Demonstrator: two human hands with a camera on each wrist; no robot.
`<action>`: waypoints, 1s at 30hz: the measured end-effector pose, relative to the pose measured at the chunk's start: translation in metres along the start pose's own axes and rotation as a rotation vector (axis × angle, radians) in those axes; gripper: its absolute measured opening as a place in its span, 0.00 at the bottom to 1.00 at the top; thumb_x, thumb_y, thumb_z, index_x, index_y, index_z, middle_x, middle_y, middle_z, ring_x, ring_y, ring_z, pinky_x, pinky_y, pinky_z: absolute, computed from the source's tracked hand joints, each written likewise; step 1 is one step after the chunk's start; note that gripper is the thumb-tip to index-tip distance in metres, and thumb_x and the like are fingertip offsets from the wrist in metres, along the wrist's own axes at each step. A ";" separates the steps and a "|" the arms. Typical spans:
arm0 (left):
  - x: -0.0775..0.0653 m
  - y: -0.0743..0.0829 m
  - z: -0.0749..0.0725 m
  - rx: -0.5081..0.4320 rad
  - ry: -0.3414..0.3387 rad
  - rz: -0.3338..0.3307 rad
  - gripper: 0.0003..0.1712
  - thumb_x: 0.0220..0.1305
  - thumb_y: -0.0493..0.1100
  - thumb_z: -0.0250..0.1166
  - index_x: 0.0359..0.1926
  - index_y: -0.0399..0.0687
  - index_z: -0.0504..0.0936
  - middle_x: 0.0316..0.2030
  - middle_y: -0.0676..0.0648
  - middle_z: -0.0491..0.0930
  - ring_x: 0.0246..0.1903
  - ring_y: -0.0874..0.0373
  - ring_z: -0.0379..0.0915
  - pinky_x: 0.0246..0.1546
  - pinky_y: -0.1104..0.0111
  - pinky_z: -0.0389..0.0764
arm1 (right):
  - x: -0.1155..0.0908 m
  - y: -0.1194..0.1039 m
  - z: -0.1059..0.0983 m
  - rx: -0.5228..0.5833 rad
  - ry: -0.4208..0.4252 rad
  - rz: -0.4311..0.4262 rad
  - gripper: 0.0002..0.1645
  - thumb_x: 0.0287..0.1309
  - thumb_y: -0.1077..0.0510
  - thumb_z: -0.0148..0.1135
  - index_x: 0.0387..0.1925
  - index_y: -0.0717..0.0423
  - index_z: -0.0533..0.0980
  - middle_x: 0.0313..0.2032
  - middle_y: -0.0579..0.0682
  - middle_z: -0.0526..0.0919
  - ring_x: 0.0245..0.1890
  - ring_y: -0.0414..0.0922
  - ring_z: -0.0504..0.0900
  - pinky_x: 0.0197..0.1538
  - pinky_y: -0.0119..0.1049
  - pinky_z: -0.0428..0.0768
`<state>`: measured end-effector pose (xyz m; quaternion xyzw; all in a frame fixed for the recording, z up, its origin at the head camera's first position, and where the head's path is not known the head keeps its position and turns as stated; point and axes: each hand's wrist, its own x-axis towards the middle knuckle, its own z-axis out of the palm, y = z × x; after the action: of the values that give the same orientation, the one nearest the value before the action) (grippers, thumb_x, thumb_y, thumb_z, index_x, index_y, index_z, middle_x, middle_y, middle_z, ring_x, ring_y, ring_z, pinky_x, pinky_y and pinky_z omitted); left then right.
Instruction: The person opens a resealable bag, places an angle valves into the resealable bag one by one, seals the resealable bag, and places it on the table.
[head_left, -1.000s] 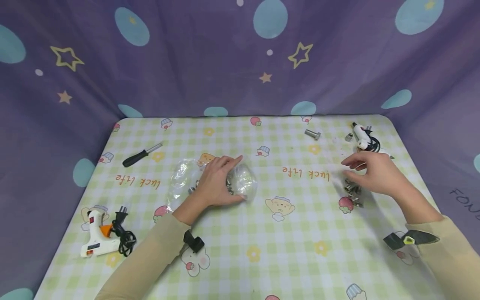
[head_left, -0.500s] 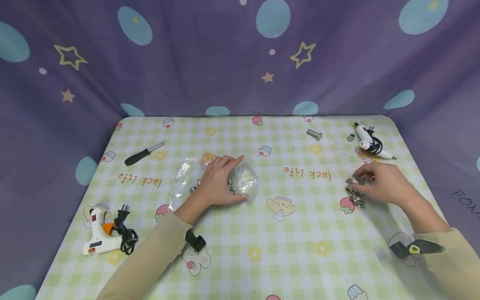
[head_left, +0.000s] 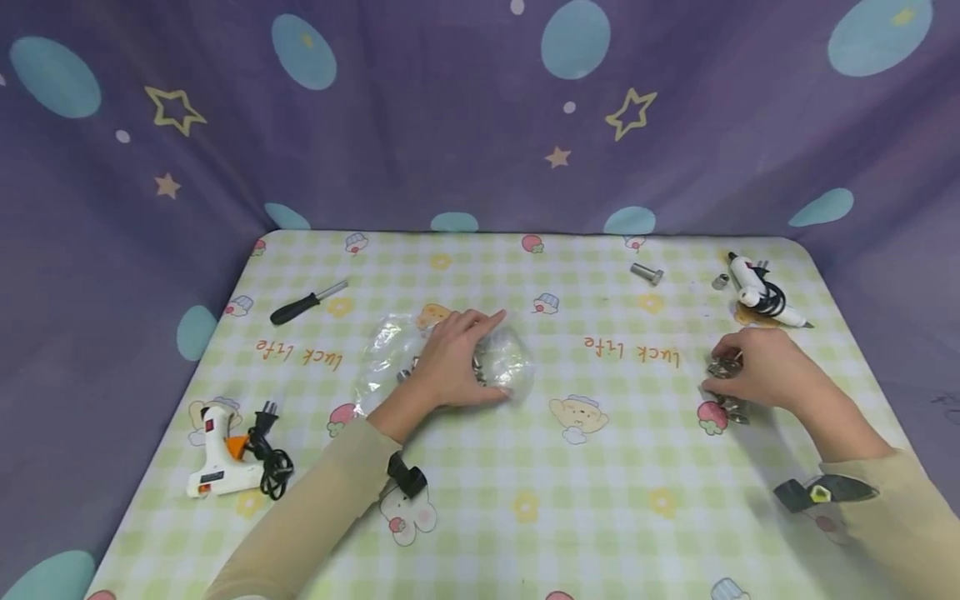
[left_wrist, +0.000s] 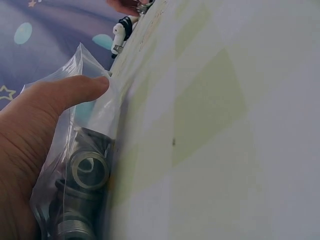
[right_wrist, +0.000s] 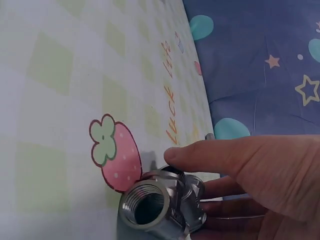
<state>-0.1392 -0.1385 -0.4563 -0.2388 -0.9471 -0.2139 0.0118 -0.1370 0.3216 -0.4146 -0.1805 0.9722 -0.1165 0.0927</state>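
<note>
Your right hand (head_left: 765, 373) curls its fingers round metal fittings (right_wrist: 172, 212), whose smooth sides could let one slip, while your left hand (head_left: 452, 365) grips the plastic bag (head_left: 517, 362).

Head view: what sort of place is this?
Probably an improvised tabletop work area; the wider room isn't visible. A purple patterned curtain runs behind and beside the checked table, on which lie a screwdriver and, at the right hand, metal fittings.
</note>
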 end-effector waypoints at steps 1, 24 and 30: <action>0.000 0.000 0.000 0.000 -0.002 -0.001 0.71 0.38 0.72 0.83 0.82 0.55 0.65 0.64 0.46 0.76 0.61 0.48 0.72 0.71 0.47 0.73 | 0.001 0.000 0.000 0.000 -0.005 -0.008 0.29 0.46 0.44 0.85 0.41 0.62 0.87 0.33 0.49 0.90 0.33 0.47 0.86 0.40 0.51 0.85; -0.002 -0.002 -0.002 0.007 0.019 0.026 0.71 0.36 0.73 0.83 0.81 0.54 0.66 0.62 0.45 0.78 0.60 0.46 0.74 0.70 0.46 0.74 | 0.036 -0.058 -0.004 0.195 0.343 -0.106 0.18 0.53 0.48 0.82 0.42 0.52 0.88 0.36 0.51 0.93 0.34 0.50 0.93 0.41 0.50 0.90; 0.000 -0.002 0.000 0.014 0.014 0.019 0.71 0.36 0.73 0.82 0.81 0.55 0.66 0.63 0.45 0.78 0.60 0.47 0.74 0.71 0.46 0.74 | 0.063 -0.086 0.003 0.318 0.336 -0.203 0.16 0.53 0.52 0.83 0.40 0.52 0.85 0.37 0.49 0.89 0.37 0.48 0.92 0.45 0.43 0.92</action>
<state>-0.1397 -0.1405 -0.4567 -0.2464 -0.9461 -0.2089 0.0221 -0.1661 0.2190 -0.4035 -0.2384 0.9204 -0.3049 -0.0554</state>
